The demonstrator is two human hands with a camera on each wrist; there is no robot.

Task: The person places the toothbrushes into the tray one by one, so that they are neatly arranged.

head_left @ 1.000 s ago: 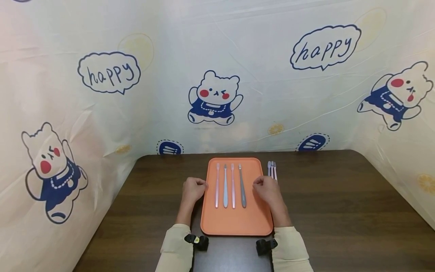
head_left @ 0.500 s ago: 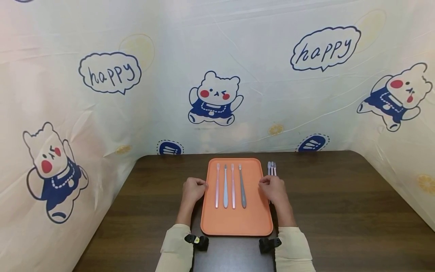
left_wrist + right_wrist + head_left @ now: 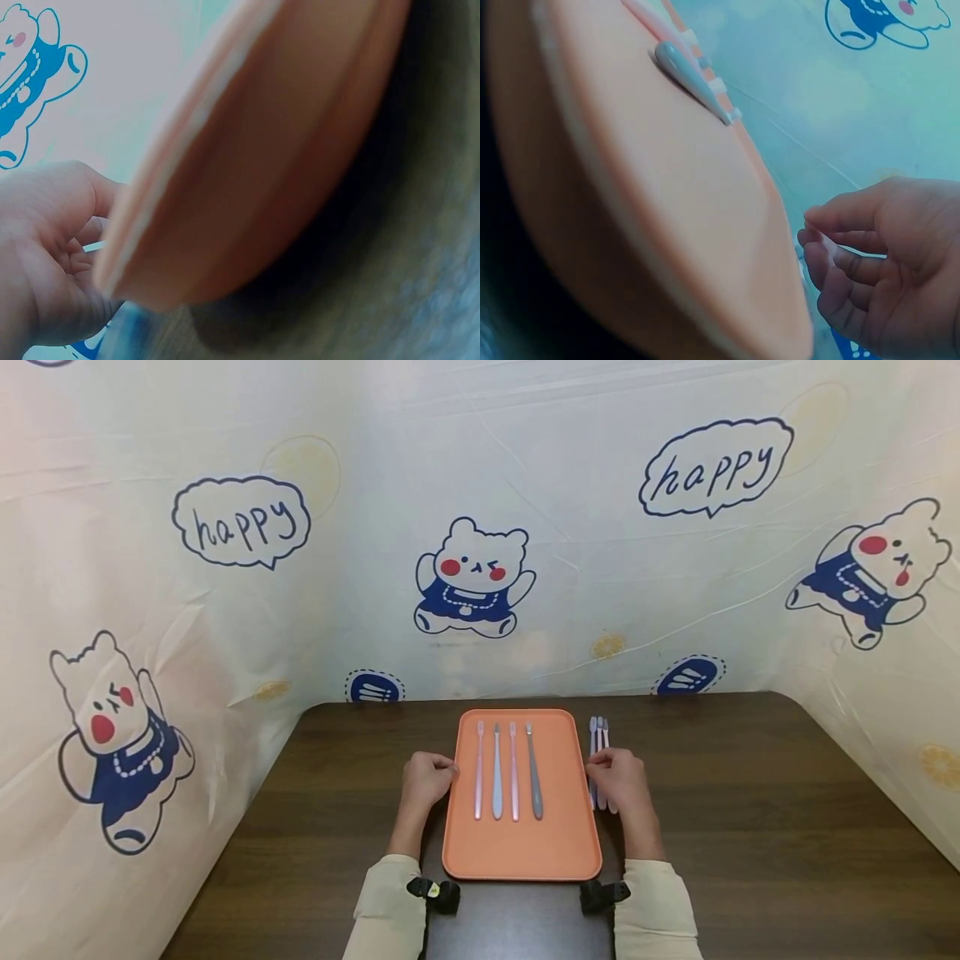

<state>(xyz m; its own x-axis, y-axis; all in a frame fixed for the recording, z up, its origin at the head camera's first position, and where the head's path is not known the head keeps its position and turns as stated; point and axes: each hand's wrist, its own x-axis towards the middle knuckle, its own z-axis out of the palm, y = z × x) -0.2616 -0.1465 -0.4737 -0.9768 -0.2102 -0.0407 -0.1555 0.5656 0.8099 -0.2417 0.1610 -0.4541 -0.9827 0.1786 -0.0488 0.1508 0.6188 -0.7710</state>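
Observation:
An orange tray [image 3: 525,852] lies on the table with several toothbrushes side by side in it: a pink one [image 3: 478,781], a light blue one [image 3: 497,785], another pink one [image 3: 514,785] and a grey one [image 3: 536,787]. My left hand [image 3: 424,781] pinches the tray's left rim, its fingertips partly hidden behind the rim in the left wrist view. Beyond the right rim, my right hand [image 3: 624,783] hovers over three more toothbrushes [image 3: 598,735], covering their middles. Its fingers are loosely bent, thumb near the index finger, with nothing visible between them.
The dark wooden table [image 3: 750,827] extends to both sides of the tray. Behind it hangs a pale printed curtain [image 3: 585,585] that also closes in the left and right. A grey surface [image 3: 517,918] shows in front of the tray.
My right hand has moved right, from over the tray's right part to over the toothbrushes outside it. The left hand, tray and the toothbrushes in it have stayed put.

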